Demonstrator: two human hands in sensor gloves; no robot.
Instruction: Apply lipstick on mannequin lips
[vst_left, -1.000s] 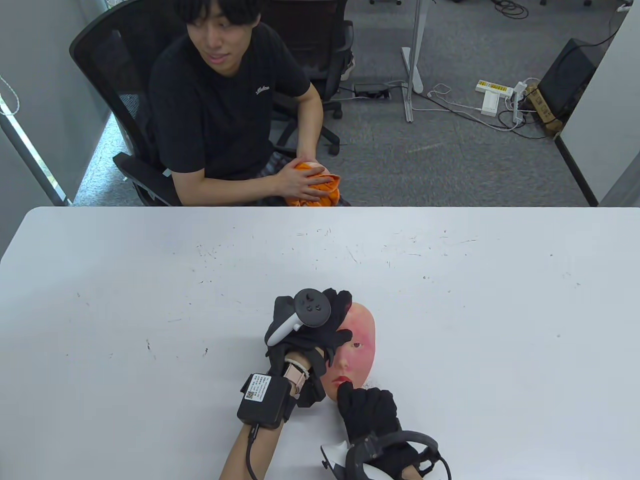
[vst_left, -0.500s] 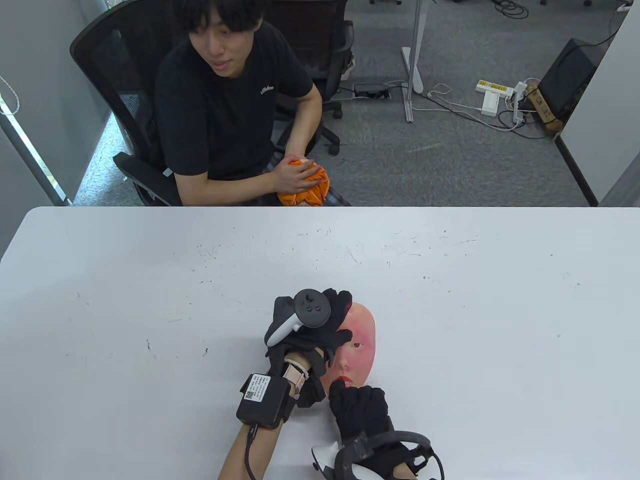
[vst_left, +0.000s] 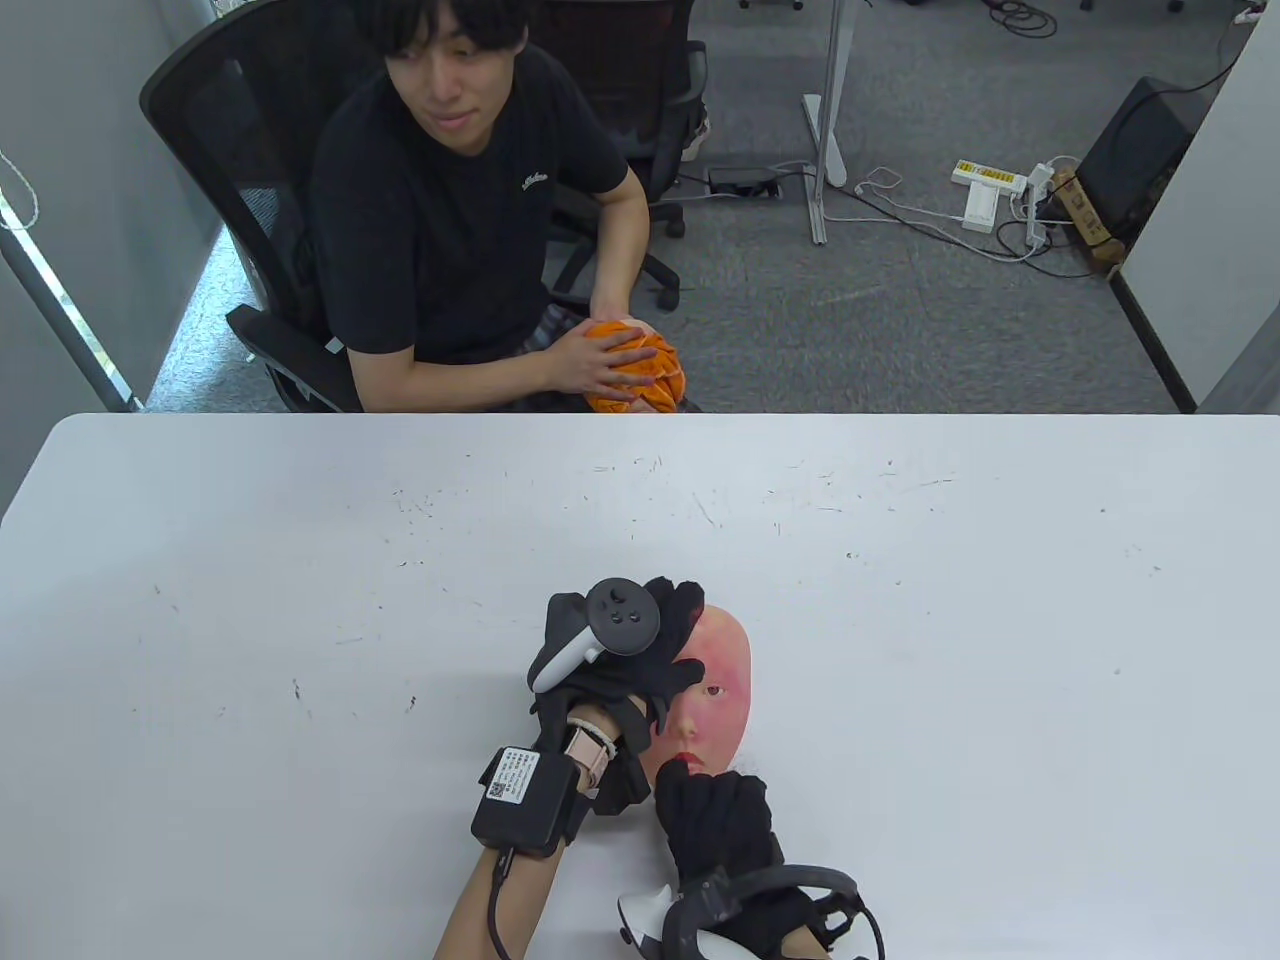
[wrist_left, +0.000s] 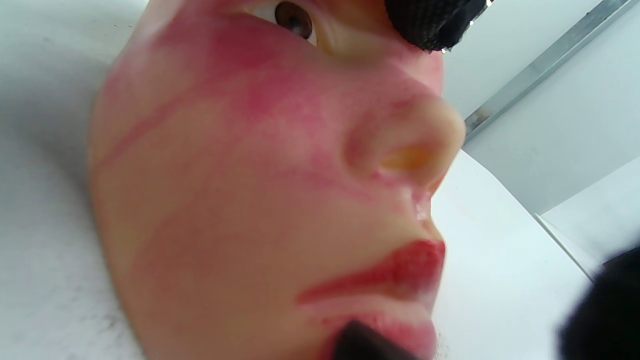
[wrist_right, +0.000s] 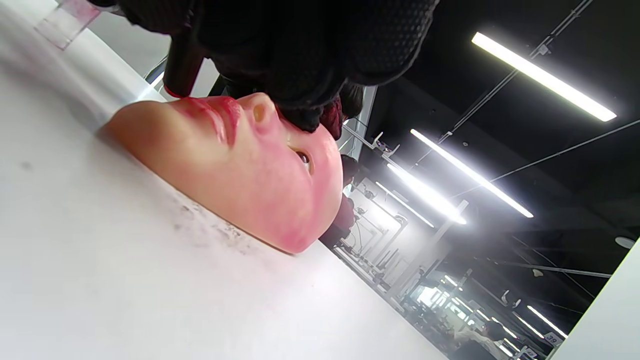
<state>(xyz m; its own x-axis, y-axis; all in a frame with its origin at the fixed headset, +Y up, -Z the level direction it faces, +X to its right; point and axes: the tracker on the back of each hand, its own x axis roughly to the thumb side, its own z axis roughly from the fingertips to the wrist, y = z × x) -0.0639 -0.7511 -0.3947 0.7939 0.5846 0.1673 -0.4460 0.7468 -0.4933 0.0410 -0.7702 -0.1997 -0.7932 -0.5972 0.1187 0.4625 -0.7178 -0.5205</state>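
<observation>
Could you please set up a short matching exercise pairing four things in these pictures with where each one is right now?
Things:
1. left hand
2. right hand
3. lipstick
4. orange object

Places:
A. tip at the lower lip of the mask
B. beyond the table's far edge, under the seated man's hand
C. on the mask's upper half
D. just below the mask's chin

Pairs: 1-C, 2-D, 3-A, 4-B

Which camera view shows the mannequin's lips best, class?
The left wrist view: the lips fill the frame close up, with the dark lipstick at the lower one. The right wrist view shows them small and side-on; the table view shows only a red speck beside the right hand.
</observation>
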